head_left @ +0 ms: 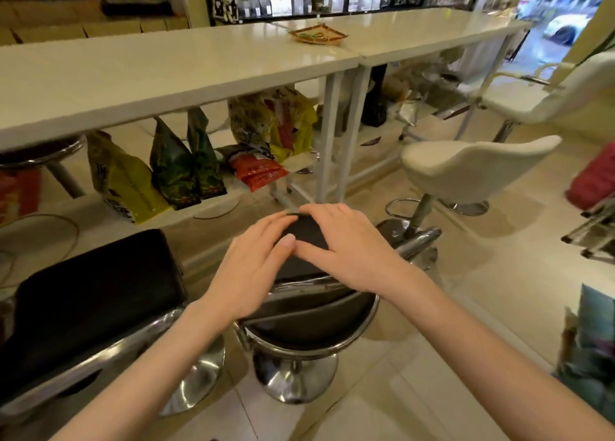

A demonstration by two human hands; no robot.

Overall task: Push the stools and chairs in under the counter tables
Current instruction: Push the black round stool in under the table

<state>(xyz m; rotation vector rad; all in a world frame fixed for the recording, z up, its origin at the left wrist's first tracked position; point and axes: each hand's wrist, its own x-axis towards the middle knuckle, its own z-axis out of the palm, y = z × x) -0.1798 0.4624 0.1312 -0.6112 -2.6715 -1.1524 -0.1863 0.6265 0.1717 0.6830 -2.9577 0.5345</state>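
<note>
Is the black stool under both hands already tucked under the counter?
No, the black chrome-framed stool stands clear of the white counter table.

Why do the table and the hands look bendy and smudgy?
In the head view, the wide-angle lens curves the white counter; the left hand and right hand on the black stool are slightly motion-blurred; the right edge is smeared.

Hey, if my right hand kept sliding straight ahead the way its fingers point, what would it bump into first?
The right hand lies on the black stool's backrest, fingers pointing forward-left. Almost at once it would meet the left hand, whose fingertips already sit beside it. Depth is hard to judge, though.
</note>
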